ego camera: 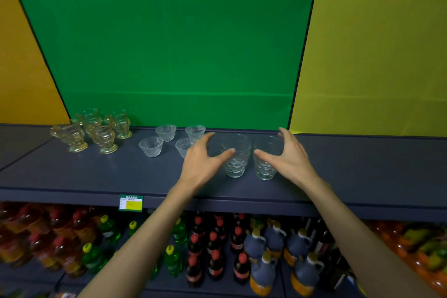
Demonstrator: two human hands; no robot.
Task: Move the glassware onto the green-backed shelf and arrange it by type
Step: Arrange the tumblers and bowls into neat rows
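Two clear dimpled tumblers stand upright side by side on the dark blue shelf [96,172], in front of the green backing [169,43]. My left hand [203,164] is spread beside the left tumbler [235,164], thumb across its front. Fingers apart, my right hand [290,157] cups around the right tumbler [264,169], thumb at its left edge. Left of the tumblers sit several small ribbed glass bowls [167,132]. Further left stand several amber footed cups [96,128].
A green and yellow price tag [130,203] hangs on the shelf's front lip. The shelf below holds rows of bottles [215,249] and dark jugs [258,271]. A yellow panel [375,55] flanks the green backing on the right, an orange one [21,68] on the left.
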